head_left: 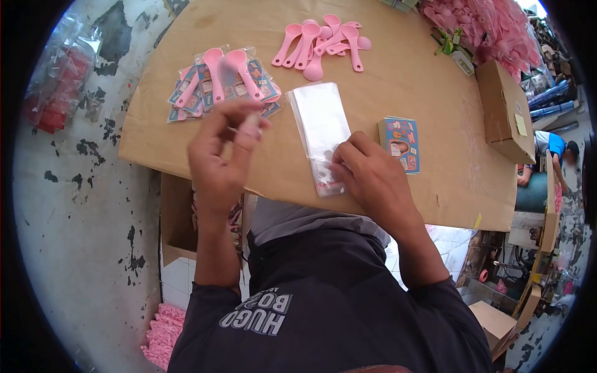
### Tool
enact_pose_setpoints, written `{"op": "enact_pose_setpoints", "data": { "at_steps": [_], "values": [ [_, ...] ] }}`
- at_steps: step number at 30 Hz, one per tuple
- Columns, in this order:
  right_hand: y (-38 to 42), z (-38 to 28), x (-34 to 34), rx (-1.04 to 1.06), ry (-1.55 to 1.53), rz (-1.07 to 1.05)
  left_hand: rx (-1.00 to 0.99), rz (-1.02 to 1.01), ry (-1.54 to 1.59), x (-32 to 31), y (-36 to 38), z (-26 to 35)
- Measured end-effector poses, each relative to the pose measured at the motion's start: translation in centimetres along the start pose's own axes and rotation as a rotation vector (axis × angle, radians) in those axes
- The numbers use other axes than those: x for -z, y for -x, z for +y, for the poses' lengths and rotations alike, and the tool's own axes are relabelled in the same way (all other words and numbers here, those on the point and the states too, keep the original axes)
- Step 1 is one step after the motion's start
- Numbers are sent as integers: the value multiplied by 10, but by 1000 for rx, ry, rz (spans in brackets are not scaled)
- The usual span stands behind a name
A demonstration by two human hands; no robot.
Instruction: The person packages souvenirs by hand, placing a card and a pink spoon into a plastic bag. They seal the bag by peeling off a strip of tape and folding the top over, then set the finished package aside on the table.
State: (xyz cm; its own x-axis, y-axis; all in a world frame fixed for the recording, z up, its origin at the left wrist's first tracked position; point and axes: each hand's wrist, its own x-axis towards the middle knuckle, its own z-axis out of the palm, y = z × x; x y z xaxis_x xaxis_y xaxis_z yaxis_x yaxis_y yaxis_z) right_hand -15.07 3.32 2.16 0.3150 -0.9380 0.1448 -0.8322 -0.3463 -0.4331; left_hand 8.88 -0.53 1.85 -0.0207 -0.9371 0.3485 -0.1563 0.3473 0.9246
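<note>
At centre, your right hand's (372, 177) closed grip best pinches the clear bags (320, 115) lightly; your left hand's (217, 152) half-open grip looks empty.

Left hand: (224, 155) raised, fingers curled toward the thumb, slightly blurred
Right hand: (367, 171) lowered, palm down, fingertips bunched
Forearms: (216, 248) bare, both reaching forward, apart

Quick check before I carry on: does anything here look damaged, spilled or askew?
The wall at left looks damaged: its paint has dark, flaked patches. On the table, the loose spoons lie jumbled; no spill shows.
</note>
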Motion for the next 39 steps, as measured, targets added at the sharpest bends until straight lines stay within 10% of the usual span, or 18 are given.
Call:
{"op": "enact_pose_setpoints", "data": {
  "at_steps": [7, 14, 21, 24, 30, 39],
  "values": [
    [4, -9, 18, 36, -60, 348, 397, -453, 402, -32, 16, -4],
    [14, -22, 47, 213, -335, 152, 483, -442, 641, -41, 20, 3],
    [39, 38, 57, -471, 101, 307, 483, -275, 1042, -35, 15, 0],
    [46, 66, 42, -606, -281, 270, 474, -232, 1005, -49, 12, 9],
    [53, 91, 29, -617, -775, 406, 467, -209, 868, -67, 7, 1],
    [56, 67, 34, -420, -632, 792, 410, -190, 917, -83, 1, 10]
  ]
}}
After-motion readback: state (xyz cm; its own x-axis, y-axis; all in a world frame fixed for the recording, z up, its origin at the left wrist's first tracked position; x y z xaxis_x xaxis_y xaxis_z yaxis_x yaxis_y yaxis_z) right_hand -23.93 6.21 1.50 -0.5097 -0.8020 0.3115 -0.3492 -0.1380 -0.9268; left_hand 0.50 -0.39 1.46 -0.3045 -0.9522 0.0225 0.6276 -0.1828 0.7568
